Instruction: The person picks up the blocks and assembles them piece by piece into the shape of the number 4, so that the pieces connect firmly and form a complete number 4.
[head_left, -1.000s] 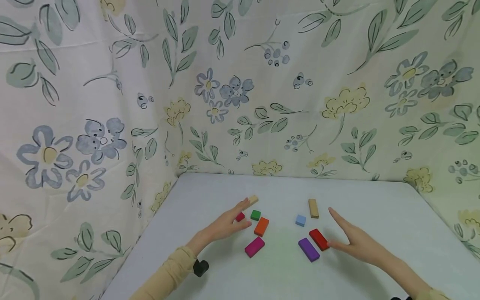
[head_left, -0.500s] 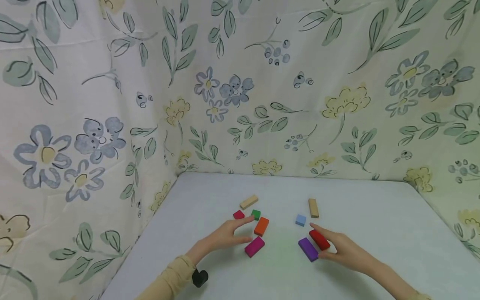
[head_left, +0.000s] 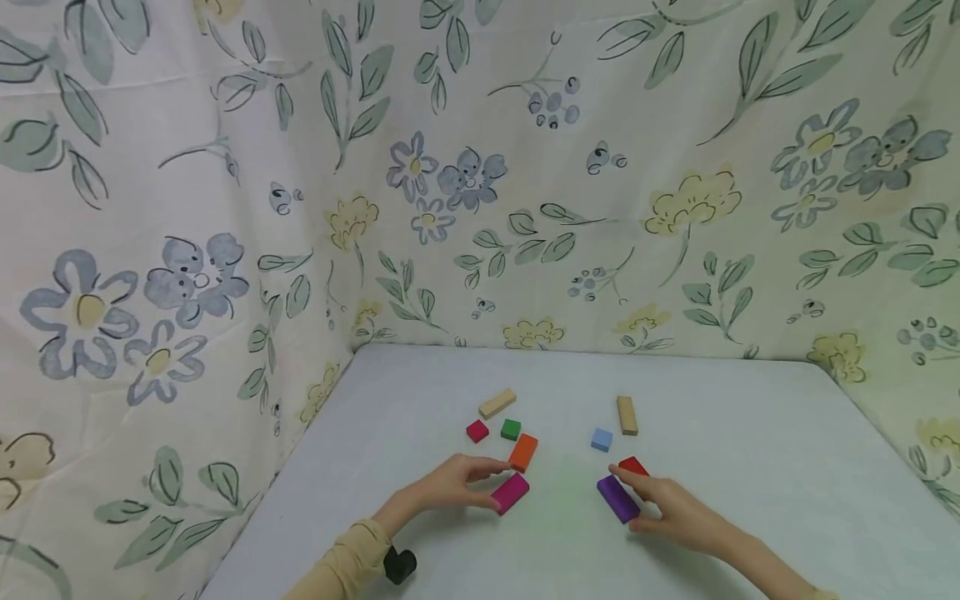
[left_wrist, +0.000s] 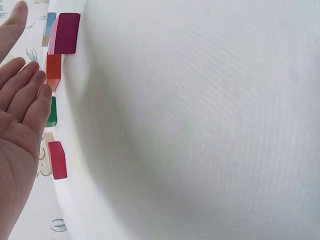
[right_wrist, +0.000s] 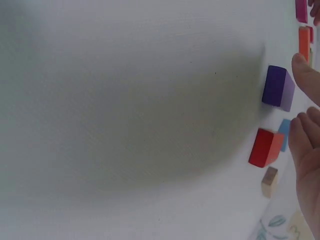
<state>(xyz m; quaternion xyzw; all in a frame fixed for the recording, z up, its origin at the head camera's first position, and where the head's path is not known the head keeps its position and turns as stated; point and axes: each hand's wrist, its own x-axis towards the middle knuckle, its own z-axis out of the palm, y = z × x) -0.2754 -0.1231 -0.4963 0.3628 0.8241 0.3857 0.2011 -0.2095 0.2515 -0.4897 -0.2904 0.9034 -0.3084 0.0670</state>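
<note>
A magenta block [head_left: 512,492] lies on the white table near the fingertips of my left hand [head_left: 456,486]. The thumb and fingers are spread on either side of its near end; the left wrist view shows that hand [left_wrist: 20,110] with fingers extended, apart from the magenta block [left_wrist: 67,34]. My right hand [head_left: 678,510] hovers over a purple block [head_left: 617,500], thumb and index finger parted across it. In the right wrist view the purple block [right_wrist: 278,87] stands free of the thumb. A red block [head_left: 634,466] is partly hidden behind the right hand's fingers.
Beyond the magenta block lie an orange block [head_left: 523,452], a green cube [head_left: 511,429], a crimson cube [head_left: 477,431] and a plain wooden block [head_left: 498,404]. At right are a light blue cube [head_left: 602,440] and another wooden block [head_left: 627,416]. Floral cloth [head_left: 540,250] hangs behind the table.
My left hand has come down and nearer, from beside the crimson cube to the magenta block. The right hand has moved left, past the red block, over the purple one. The blocks have stayed put.
</note>
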